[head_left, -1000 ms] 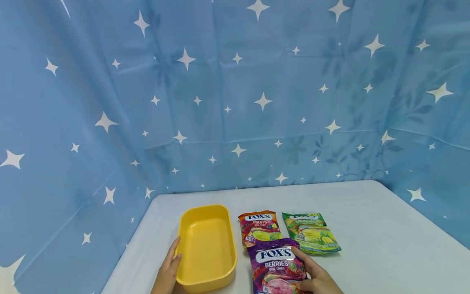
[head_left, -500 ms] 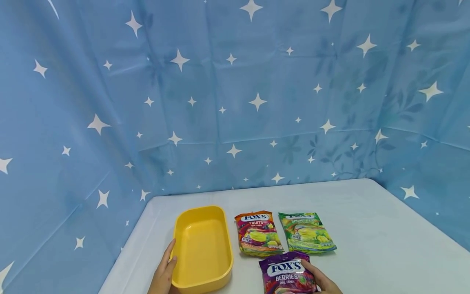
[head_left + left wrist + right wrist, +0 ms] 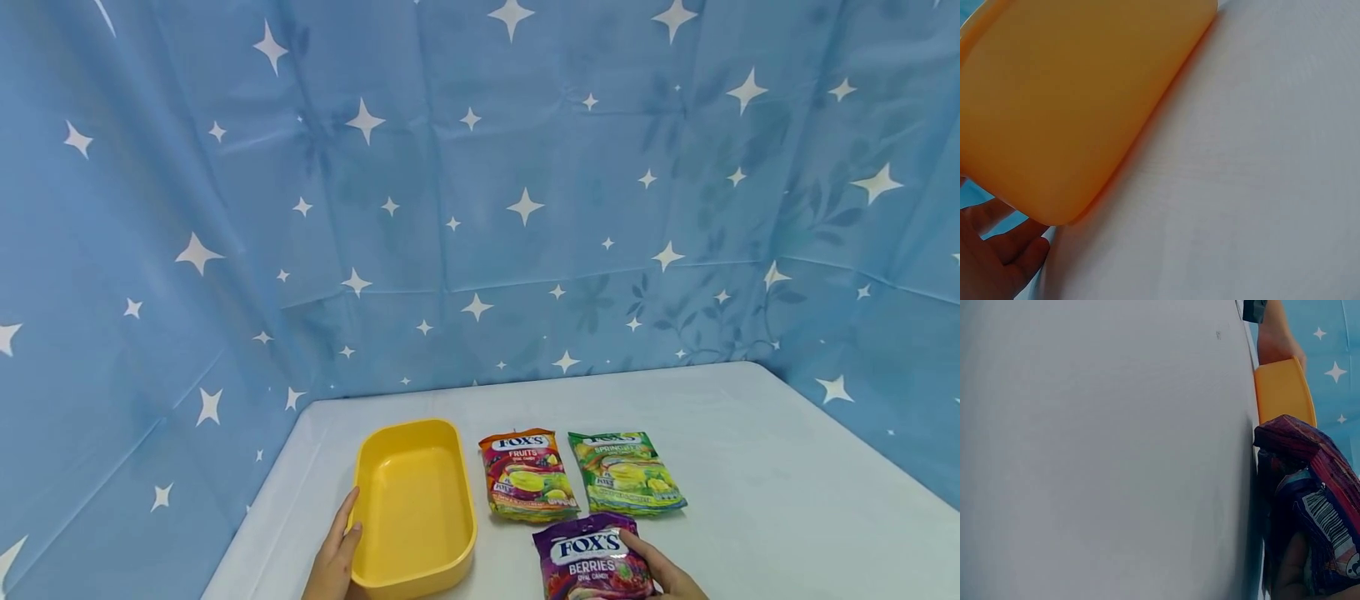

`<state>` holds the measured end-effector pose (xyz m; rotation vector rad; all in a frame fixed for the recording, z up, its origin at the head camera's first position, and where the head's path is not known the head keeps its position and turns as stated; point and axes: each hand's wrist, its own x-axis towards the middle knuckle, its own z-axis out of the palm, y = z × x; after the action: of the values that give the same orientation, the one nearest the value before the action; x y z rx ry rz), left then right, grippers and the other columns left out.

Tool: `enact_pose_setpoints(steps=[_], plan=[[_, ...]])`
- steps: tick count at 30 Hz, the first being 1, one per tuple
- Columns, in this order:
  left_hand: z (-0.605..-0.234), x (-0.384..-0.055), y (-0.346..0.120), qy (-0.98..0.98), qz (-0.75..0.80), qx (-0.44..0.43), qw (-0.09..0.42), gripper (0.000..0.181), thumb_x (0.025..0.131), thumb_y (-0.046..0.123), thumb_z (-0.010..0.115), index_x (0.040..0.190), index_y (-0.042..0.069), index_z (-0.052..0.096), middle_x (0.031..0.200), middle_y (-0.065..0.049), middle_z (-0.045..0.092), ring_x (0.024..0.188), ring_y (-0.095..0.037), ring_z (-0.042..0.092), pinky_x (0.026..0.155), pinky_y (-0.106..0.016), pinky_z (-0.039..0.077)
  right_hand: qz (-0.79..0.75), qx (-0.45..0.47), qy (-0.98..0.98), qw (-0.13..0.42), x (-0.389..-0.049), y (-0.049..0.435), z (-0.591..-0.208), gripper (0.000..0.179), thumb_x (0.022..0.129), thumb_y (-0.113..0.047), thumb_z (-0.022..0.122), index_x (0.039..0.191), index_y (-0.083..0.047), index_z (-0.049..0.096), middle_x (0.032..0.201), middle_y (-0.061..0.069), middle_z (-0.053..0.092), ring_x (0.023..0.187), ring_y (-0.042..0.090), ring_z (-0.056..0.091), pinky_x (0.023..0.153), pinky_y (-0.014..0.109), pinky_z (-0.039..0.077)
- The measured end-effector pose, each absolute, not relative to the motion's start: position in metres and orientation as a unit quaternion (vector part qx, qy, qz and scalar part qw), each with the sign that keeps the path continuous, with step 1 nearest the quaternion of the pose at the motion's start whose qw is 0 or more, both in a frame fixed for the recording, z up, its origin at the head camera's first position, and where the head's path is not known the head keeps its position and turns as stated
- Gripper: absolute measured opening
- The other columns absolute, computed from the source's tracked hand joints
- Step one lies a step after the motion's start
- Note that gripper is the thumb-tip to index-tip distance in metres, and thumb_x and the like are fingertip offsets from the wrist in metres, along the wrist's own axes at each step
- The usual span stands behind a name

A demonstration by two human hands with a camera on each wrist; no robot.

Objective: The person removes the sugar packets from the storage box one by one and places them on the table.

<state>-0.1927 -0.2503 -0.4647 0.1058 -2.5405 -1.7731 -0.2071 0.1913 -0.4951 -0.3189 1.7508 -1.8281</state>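
Note:
A purple Fox's Berries candy bag (image 3: 581, 571) is at the bottom of the head view. My right hand (image 3: 669, 575) grips its right side, index finger across the front. In the right wrist view, the bag's barcode side (image 3: 1329, 515) shows above the fingers (image 3: 1293, 565). My left hand (image 3: 333, 550) holds the near left side of a yellow rectangular tub (image 3: 470, 517), thumb by the rim. From the left wrist, I see those fingers (image 3: 1022, 247) against the tub's outer corner (image 3: 1054, 194). No contents show inside the tub.
Flat on the white table (image 3: 750, 467) lie a red-orange Fox's Fruits bag (image 3: 527, 475) and a green Fox's Spring Tea bag (image 3: 626, 471), both right of the tub. A blue star-patterned curtain (image 3: 480, 208) surrounds the table's back and sides.
My right hand has drawn the purple candy bag nearer and to the right, uncovering the lower part of the Fruits bag. The left hand stays on the tub; the head view has shifted slightly.

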Motion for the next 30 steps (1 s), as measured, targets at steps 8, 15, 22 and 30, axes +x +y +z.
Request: enact_pose_setpoints(steps=[8,15,22,30], plan=[[-0.464,-0.193,-0.251,-0.82,-0.571,0.033,0.024,0.054,0.1,0.028,0.03,0.148,0.011,0.01,0.144,-0.032,0.019,0.115,-0.041,0.048,0.085,-0.044,0.049,-0.651,-0.098,0.702,0.271,-0.202,0.188,-0.49,0.082,0.084,-0.012,0.055,0.139,0.013,0.0,0.133,0.046,0.006,0.109,0.033,0.049,0.091,0.053,0.044],[-0.465,-0.193,-0.249,-0.82,-0.571,0.023,0.025,0.053,0.1,0.024,0.03,0.147,0.009,0.01,0.146,-0.032,0.015,0.118,-0.044,0.044,0.087,-0.046,0.048,-0.627,-0.088,0.726,0.27,-0.197,0.19,-0.483,0.08,0.088,-0.019,0.056,0.138,0.013,0.003,0.129,0.047,0.007,0.101,0.032,0.053,0.088,0.053,0.046],[-0.466,-0.194,-0.253,-0.817,-0.576,0.03,0.015,0.054,0.1,0.025,0.03,0.148,0.012,0.009,0.142,-0.034,0.022,0.11,-0.038,0.053,0.082,-0.042,0.051,-0.565,-0.111,0.781,0.242,-0.195,0.194,-0.478,0.08,0.09,-0.027,0.056,0.136,0.018,0.009,0.132,0.048,0.01,0.11,0.056,0.042,0.087,0.055,0.045],[-0.47,-0.194,-0.259,-0.797,-0.603,0.031,-0.002,0.057,0.1,0.029,0.031,0.148,0.014,0.005,0.138,-0.035,0.029,0.103,-0.031,0.057,0.078,-0.038,0.052,-0.552,-0.065,0.802,0.218,-0.191,0.21,-0.485,0.083,0.088,-0.036,0.058,0.135,0.018,0.015,0.131,0.046,0.025,0.109,0.052,0.047,0.084,0.054,0.047]])
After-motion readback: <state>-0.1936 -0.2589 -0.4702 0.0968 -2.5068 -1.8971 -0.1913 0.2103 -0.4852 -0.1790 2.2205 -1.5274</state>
